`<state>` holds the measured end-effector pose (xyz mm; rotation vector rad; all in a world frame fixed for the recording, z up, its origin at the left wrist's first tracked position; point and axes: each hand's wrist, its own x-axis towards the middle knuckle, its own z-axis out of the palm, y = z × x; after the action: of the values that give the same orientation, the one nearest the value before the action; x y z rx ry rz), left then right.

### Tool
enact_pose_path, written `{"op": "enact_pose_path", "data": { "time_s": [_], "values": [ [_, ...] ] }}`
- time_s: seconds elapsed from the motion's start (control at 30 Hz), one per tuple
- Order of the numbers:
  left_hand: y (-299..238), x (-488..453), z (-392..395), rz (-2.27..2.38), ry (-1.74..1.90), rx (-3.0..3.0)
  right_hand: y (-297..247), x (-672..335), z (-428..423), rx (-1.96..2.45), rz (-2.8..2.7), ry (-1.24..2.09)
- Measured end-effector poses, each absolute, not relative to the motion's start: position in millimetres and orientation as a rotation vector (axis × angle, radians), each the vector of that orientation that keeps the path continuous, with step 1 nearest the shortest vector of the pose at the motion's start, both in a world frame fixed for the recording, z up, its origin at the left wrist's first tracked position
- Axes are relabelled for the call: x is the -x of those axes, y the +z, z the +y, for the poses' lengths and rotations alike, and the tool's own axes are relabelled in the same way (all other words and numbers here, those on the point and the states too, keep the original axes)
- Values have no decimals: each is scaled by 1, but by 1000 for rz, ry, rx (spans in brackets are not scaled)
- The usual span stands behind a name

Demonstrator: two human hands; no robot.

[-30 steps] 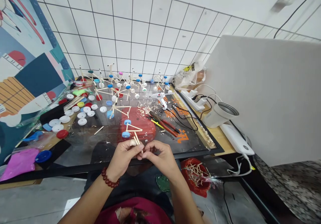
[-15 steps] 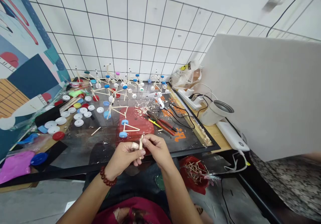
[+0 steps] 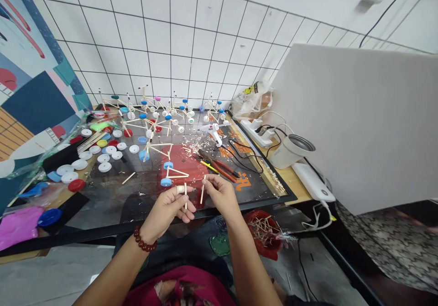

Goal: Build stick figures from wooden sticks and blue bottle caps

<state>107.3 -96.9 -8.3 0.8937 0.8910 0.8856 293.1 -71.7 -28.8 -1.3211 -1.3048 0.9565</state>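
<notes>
Close work at a cluttered table (image 3: 106, 201).
My left hand (image 3: 169, 206) pinches one wooden stick (image 3: 185, 190), my right hand (image 3: 221, 196) grips a second stick (image 3: 201, 194), both near a blue-wheeled frame (image 3: 179, 176).

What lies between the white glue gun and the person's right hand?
The head view shows red-handled pliers and a thin yellow object between the glue gun and right hand.

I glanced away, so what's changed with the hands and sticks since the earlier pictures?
The right hand has parted from the left hand, taking one stick away to the right; the left keeps the other stick. The glue gun and pliers stayed put.
</notes>
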Motion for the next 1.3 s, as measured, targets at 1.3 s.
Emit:
{"op": "enact_pose_path", "data": {
  "time_s": [1.3],
  "values": [
    [-21,-117,-116,1117,1164,-1647,-8,-267,-111,1087,-1246,1282]
  ]
}}
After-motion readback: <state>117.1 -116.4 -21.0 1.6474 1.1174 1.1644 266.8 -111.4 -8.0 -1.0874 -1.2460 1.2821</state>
